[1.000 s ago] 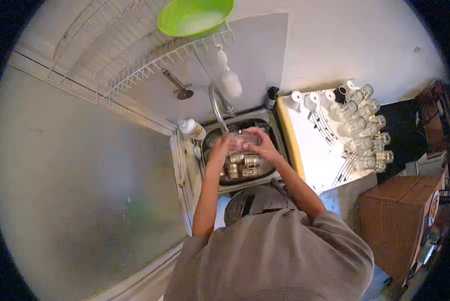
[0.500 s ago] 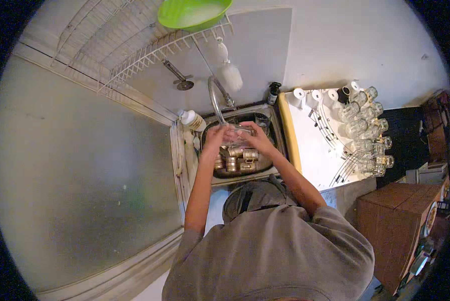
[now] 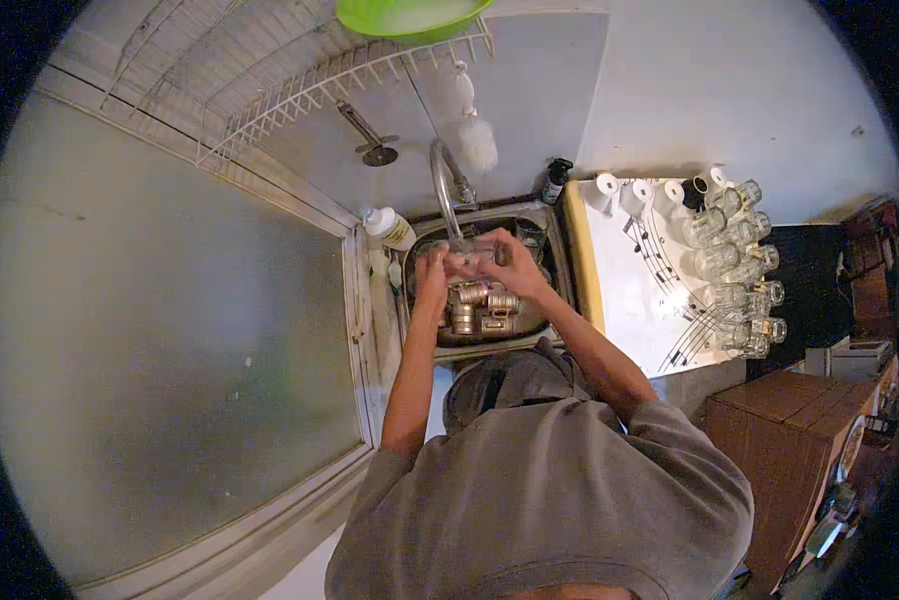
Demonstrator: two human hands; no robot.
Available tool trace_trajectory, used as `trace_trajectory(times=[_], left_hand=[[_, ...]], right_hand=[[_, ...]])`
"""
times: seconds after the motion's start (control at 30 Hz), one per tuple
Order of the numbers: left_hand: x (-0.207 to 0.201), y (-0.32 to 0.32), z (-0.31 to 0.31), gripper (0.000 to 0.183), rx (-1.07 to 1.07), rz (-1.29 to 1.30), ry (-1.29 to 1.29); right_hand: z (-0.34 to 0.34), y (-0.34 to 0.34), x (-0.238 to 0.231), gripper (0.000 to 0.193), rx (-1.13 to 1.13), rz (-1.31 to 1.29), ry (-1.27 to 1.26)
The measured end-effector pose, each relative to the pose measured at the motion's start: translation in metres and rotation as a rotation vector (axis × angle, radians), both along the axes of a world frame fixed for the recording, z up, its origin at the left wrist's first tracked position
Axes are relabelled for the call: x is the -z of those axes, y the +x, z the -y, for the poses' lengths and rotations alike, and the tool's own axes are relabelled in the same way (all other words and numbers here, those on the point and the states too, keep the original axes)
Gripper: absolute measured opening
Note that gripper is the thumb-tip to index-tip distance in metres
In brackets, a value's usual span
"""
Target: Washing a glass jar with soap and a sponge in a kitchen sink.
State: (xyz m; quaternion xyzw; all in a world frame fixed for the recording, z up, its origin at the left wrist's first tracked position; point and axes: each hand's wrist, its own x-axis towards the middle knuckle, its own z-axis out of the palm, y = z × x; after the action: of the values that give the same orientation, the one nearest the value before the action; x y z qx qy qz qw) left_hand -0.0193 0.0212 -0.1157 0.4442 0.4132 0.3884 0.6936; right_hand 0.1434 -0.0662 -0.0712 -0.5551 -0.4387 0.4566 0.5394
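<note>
Beneath the curved faucet (image 3: 442, 190), both hands hold a clear glass mug (image 3: 466, 262) over the sink. My left hand (image 3: 432, 278) wraps the mug's left end. Around its right end, by what looks like the handle, the fingers of my right hand (image 3: 514, 266) are closed. Part of the mug is hidden by the fingers. Several gold-toned ribbed mugs (image 3: 464, 318) lie in the sink (image 3: 559, 262) below my hands. A dark or clear vessel (image 3: 530, 236) sits in the sink's far right corner, too dim to name.
Right of the sink, a white surface (image 3: 619, 300) with music notes holds several glass mugs (image 3: 714, 262) and white cups (image 3: 606, 187). A white bottle (image 3: 389, 228) and a dark bottle (image 3: 557, 180) flank the faucet. Above hang a wire rack (image 3: 359, 75), a green bowl (image 3: 409, 18) and a white brush (image 3: 477, 143).
The whole view has shifted slightly. Both hands stay on the glass mug under the faucet, and it seems turned a little, with its handle side now by my right fingers.
</note>
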Motion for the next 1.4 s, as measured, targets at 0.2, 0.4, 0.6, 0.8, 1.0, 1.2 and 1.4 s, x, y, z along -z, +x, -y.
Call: trace_trajectory(times=[0.2, 0.4, 0.6, 0.8, 1.0, 1.2, 1.4], left_hand=[[0.034, -0.020, -0.019, 0.022, -0.052, 0.177, -0.562], [0.062, 0.010, 0.005, 0.025, -0.066, 0.505, -0.797], [0.081, 0.011, 0.023, 0.039, -0.166, 0.690, -0.941], [0.076, -0.008, 0.039, 0.039, -0.167, 0.775, -0.944], [0.058, 0.001, 0.021, 0.036, -0.204, 0.513, -0.792], [0.037, 0.020, 0.016, 0.032, -0.072, 0.426, -0.688], [0.052, 0.016, 0.024, 0.031, 0.008, 0.848, -0.894]], right_hand=[[-0.017, -0.031, 0.017, 0.039, 0.129, 0.409, 0.283], [-0.021, -0.043, 0.043, 0.062, 0.185, 0.273, 0.361], [-0.025, -0.052, 0.053, 0.069, -0.048, 0.330, 0.264], [-0.018, -0.069, 0.052, 0.062, -0.021, 0.428, 0.130], [-0.015, -0.061, 0.069, 0.065, 0.070, -0.012, -0.171], [-0.001, -0.060, 0.092, 0.079, 0.325, -0.125, 0.032], [-0.013, -0.062, 0.045, 0.083, 0.215, 0.390, 0.013]])
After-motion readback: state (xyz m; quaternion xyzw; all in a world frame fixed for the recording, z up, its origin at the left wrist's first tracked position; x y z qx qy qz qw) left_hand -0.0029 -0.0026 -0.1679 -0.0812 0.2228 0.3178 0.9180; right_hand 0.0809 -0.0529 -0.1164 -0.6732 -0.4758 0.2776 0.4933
